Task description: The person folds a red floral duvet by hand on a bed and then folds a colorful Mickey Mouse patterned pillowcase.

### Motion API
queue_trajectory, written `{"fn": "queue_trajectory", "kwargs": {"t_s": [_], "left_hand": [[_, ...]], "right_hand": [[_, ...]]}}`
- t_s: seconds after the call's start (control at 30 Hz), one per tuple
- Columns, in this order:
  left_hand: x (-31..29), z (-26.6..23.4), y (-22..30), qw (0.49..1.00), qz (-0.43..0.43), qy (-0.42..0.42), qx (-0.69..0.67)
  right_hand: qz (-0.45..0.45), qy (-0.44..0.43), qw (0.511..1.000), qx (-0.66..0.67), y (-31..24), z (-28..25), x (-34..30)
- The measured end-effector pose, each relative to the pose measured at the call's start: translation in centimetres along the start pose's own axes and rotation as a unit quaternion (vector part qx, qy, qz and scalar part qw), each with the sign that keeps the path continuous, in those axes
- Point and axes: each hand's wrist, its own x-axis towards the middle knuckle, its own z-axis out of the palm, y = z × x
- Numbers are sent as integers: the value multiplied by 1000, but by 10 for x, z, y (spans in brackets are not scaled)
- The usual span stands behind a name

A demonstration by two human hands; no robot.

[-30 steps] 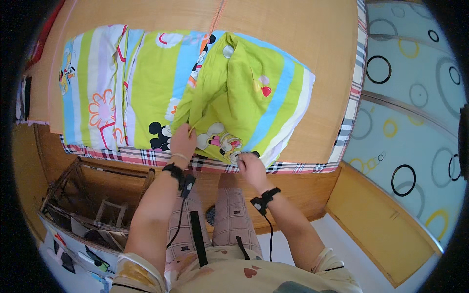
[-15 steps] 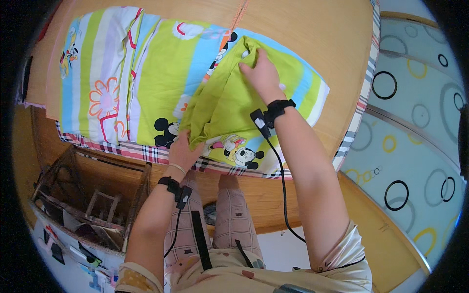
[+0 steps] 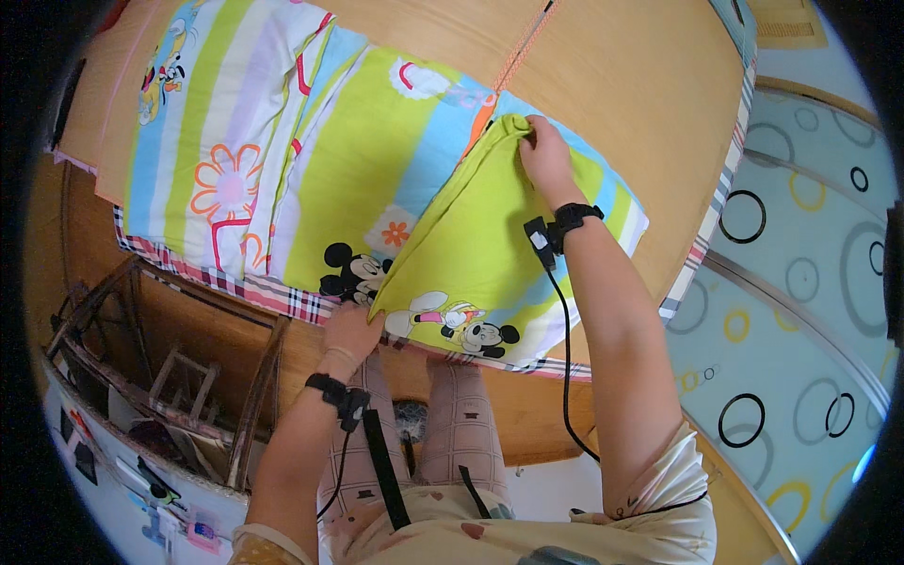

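Note:
A striped quilt cover (image 3: 344, 179) in green, blue, white and lilac, with cartoon mice and flowers, lies folded across the bed. Its right-hand part carries a green folded-over layer whose edge runs slantwise between my hands. At the far end of that edge, my right hand (image 3: 548, 162) pinches the green cloth. My left hand (image 3: 354, 331) grips the near corner of the same edge, beside a printed mouse head at the bed's front. Both wrists wear black straps with small cabled devices.
The bed has a tan mat (image 3: 650, 104) and a plaid border (image 3: 282, 297). An orange patterned strip (image 3: 527, 42) crosses the mat. At the lower left stands a worn frame rack (image 3: 259, 400); sliding doors with circle patterns (image 3: 782, 282) are on the right.
The green layer, bunched before, is now pulled flatter and straighter between my hands. My right hand has shifted right and slightly nearer. The whole view has moved a little.

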Motion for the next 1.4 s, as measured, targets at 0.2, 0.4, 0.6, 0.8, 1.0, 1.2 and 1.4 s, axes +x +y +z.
{"fn": "queue_trajectory", "kwargs": {"t_s": [0.2,0.4,0.6,0.8,1.0,1.2,1.4], "left_hand": [[38,2,59,965,27,49,-256],[49,38,85,937,38,-188,-293],[24,82,114,919,90,-142,-356],[33,105,100,909,25,-158,-385],[8,124,120,829,-112,-369,-405],[-7,108,116,903,-71,-266,-329],[24,99,54,965,-77,-26,-251]], "right_hand": [[-45,10,972,-230,21,-27,16],[69,-278,947,-146,24,-32,22],[-49,-59,989,-129,73,-36,7],[-124,-69,988,-53,78,-55,-19],[-161,-83,980,-83,100,-89,-79],[-166,20,986,-12,114,-109,-59],[-135,-192,969,77,75,-69,-56]]}}
